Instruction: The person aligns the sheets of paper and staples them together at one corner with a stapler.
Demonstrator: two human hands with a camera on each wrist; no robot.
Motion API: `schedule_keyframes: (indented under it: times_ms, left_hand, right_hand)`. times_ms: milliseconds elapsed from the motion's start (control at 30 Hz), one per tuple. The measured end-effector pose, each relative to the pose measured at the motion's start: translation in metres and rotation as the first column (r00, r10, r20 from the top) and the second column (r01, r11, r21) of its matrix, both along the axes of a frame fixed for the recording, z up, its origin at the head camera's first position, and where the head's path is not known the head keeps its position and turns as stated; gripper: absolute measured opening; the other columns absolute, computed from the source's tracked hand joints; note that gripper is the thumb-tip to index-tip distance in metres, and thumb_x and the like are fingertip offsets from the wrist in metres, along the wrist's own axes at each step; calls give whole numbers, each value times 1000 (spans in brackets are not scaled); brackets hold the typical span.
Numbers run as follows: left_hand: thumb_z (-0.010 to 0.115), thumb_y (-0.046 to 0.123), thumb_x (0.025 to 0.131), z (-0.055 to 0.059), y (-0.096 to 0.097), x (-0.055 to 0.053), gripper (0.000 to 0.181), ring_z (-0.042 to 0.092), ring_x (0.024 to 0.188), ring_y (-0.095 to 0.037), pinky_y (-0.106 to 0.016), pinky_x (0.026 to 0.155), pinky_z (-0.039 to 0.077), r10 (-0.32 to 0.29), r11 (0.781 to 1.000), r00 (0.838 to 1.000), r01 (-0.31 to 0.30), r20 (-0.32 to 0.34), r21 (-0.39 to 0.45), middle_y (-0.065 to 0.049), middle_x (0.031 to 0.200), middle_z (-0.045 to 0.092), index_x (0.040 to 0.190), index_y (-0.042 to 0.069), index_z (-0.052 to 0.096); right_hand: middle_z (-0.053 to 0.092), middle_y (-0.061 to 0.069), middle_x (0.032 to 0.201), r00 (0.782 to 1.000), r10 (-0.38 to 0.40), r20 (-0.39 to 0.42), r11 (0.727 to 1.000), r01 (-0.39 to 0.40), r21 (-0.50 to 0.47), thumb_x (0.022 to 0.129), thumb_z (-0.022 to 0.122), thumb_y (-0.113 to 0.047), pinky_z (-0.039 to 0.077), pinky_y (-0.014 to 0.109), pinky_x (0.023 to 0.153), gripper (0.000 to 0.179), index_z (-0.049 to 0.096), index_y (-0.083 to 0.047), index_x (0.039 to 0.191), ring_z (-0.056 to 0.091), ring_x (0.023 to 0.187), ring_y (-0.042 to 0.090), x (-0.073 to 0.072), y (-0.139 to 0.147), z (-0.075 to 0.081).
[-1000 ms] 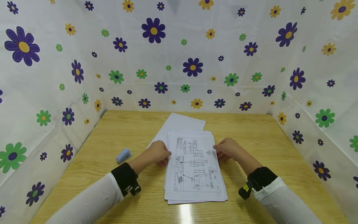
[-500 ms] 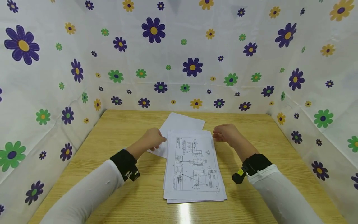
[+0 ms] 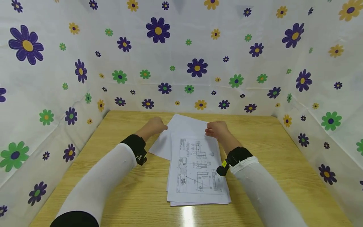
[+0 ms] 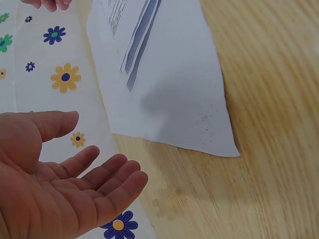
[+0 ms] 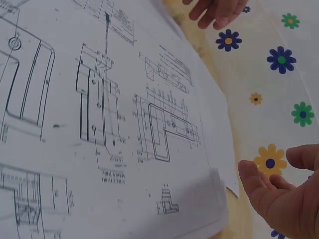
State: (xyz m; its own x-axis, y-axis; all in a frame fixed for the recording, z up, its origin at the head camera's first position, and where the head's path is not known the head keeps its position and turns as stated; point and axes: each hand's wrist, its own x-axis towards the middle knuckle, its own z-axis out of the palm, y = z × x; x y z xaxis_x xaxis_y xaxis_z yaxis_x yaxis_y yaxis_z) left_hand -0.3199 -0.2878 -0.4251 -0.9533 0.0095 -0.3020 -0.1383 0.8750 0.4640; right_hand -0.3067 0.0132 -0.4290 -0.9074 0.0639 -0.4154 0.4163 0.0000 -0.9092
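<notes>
A stack of printed sheets [image 3: 193,195] with a technical drawing on top lies mid-table in the head view. Under its far end, a plain white sheet [image 3: 184,124] sticks out at an angle. My left hand [image 3: 154,126] hovers at that sheet's left edge; in the left wrist view the left palm [image 4: 55,194] faces up with loosely bent fingers, apart from the paper. Near the sheet's far right corner is my right hand [image 3: 217,130], holding nothing. The right wrist view shows the right hand [image 5: 291,199] beside the drawing [image 5: 114,114], thumb and fingers spread apart.
The wooden table [image 3: 272,164] extends around the papers. A white flowered cloth [image 3: 181,56] hangs behind it and along both sides.
Both hands have left the sides of the printed stack and moved away from me, to the rear sheet's edges. The blue stapler seen on the left earlier is now hidden behind the left arm.
</notes>
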Motion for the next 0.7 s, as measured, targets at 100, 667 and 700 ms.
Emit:
schedule_keyframes:
  times_ms: [100,667,700]
  left_hand:
    - [64,30,99,-3,4,-7,53,60,116,-33,-47,103,51,9,1000,1000,-9,2,12,-21,131,62,135,-7,56]
    - [57,13,91,-19,23,-6,14,56,78,-24,-32,65,43,16,997,992,-26,-126,-77,-9,85,59,93,1,65]
    - [57,13,91,-18,24,-4,13,56,76,-24,-31,63,42,17,996,991,-29,-133,-86,-8,83,58,90,2,65]
  right_hand:
    - [54,20,143,1000,-14,14,1000,14,-15,101,64,-16,55,35,99,55,42,1,149,64,121,32,-2,-8,-5]
    - [54,22,143,989,-93,114,988,105,-111,103,60,-19,56,34,97,60,35,-3,156,63,121,32,-6,-13,-22]
    - [54,21,142,989,-90,114,988,103,-112,104,60,-19,56,34,97,59,37,-3,155,64,121,32,-7,-13,-22]
